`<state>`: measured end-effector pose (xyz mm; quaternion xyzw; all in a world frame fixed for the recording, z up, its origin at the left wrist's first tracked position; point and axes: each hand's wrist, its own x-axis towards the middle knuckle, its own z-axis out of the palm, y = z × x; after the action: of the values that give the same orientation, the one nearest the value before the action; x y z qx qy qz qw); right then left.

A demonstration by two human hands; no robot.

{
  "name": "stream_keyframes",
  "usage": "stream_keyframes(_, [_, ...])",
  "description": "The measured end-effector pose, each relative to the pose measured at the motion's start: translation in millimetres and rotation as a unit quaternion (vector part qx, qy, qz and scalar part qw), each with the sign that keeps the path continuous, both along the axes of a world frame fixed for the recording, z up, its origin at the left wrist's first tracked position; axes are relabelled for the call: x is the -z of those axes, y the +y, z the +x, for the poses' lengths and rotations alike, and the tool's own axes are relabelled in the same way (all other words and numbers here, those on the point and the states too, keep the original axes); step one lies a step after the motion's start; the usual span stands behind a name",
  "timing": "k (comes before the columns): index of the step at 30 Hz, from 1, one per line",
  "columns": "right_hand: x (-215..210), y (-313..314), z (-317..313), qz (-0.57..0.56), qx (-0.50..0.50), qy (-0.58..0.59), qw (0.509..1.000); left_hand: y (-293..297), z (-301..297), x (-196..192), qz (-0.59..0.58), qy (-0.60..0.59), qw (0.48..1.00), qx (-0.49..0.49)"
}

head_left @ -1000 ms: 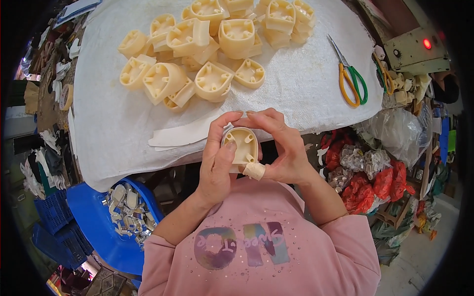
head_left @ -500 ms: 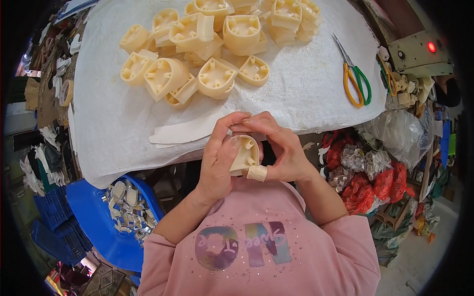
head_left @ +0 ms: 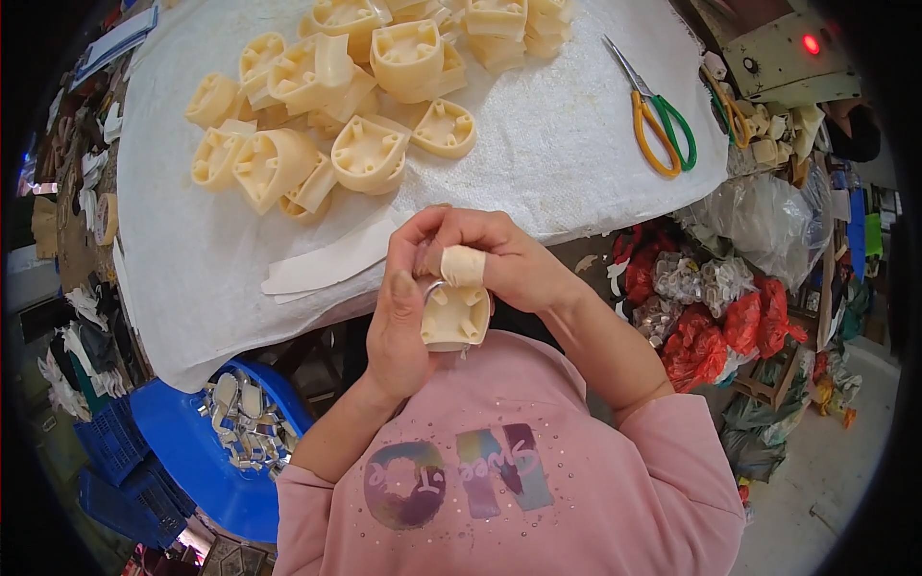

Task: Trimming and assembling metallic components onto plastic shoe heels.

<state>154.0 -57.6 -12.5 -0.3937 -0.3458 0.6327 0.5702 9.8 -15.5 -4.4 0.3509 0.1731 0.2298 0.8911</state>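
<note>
Close to my chest, both hands hold a hollow cream plastic part (head_left: 455,317) with a D-shaped rim and small pegs inside. My left hand (head_left: 396,331) is closed along its left side, the thumb pressed near the rim. My right hand (head_left: 514,264) curls over its far side, its thumb wrapped in beige tape (head_left: 463,267). A thin shiny edge shows on the part beside the left thumb. Fingers hide the part's far side. Just beyond my hands, a white curved strip (head_left: 331,257) lies at the near edge of the white-covered table (head_left: 547,144).
Similar cream parts (head_left: 370,154) are heaped on the table's far left and middle. Scissors (head_left: 658,120) with orange and green handles lie at the right. A blue bin (head_left: 173,432) holds silvery pieces (head_left: 252,418) at lower left. Red plastic bags (head_left: 701,346) are at the right.
The cream part has turned in my hands. My right thumb has moved from its near corner to its far side. The whole view has shifted, with the table appearing further left.
</note>
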Motion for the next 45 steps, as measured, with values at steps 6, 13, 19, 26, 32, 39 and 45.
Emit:
stream_keyframes(6, [4, -7, -8, 0.163, 0.09, -0.225, 0.956, -5, 7, -8, 0.099, 0.067, 0.99, -0.079])
stream_keyframes(13, [13, -13, -27, 0.195, 0.147, -0.272, 0.931, -1, 10, -16, 0.055, 0.084, 0.983, -0.156])
stream_keyframes(19, [16, -19, -33, 0.179, 0.164, -0.258, 0.935, 2, 8, -14, 0.009, 0.071, 0.984, -0.163])
stream_keyframes(26, [15, -21, -29, 0.178, 0.123, -0.164, 0.962, 2, 9, -15, -0.097, -0.009, 0.98, -0.175])
stream_keyframes(32, [24, -15, -33, 0.25, 0.193, -0.268, 0.91, -1, 11, -5, -0.037, 0.019, 0.982, -0.182])
stream_keyframes(39, [21, -16, -23, 0.237, 0.179, -0.26, 0.919, 1, 4, -1, -0.088, -0.007, 0.987, -0.134])
stream_keyframes(45, [-1, -19, -3, 0.158, 0.212, -0.397, 0.879, 11, -2, -8, -0.055, -0.014, 0.992, -0.113])
